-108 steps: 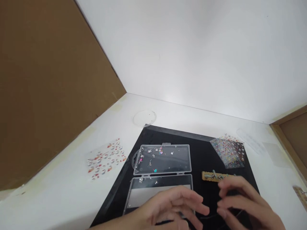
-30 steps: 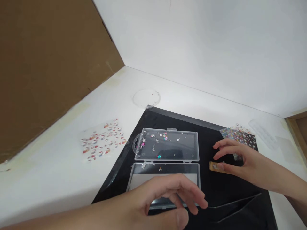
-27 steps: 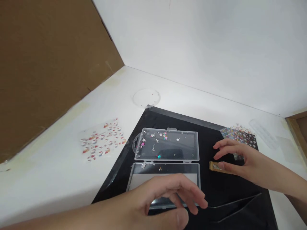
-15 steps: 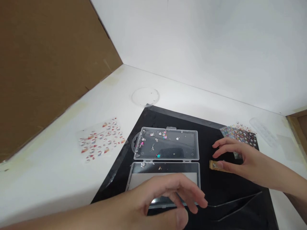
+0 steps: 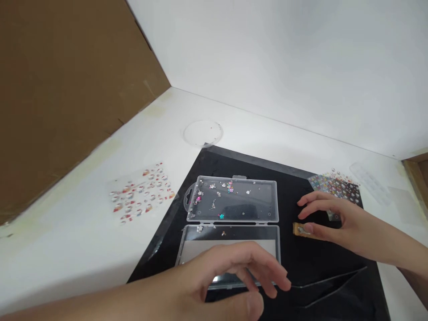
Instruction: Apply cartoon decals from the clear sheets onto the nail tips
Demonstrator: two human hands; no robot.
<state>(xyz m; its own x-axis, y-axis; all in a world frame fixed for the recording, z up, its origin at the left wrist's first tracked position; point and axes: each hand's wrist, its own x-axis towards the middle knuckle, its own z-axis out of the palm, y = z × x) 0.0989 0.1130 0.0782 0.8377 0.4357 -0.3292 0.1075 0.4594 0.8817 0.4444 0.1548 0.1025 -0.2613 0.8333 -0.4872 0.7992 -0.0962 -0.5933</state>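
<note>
My left hand (image 5: 230,276) reaches over the lower half of an open clear plastic case (image 5: 277,196), fingers curved and apart, holding nothing. In both halves of the case lie small gems and charms, among them a teal flower gem (image 5: 221,216) and a pink gem (image 5: 198,199). To the right, my right hand (image 5: 334,220) is spread with its thumb resting on a small tan block (image 5: 297,229); its other fingers are raised off the block. A thin pair of dark tweezers (image 5: 331,278) lies on the black mat (image 5: 247,161), right of my left fingertips.
At the left is a clear sticker sheet (image 5: 142,194) with red and white motifs. A round clear lid (image 5: 203,133) touches the mat's far corner. Beyond my right hand lie a colourful sticker sheet (image 5: 337,187) and a clear plastic strip (image 5: 369,183). A cardboard panel (image 5: 73,84) stands at the left.
The whole view has shifted very slightly. Both hands keep the same pose, and the case, block and tweezers stay where they were.
</note>
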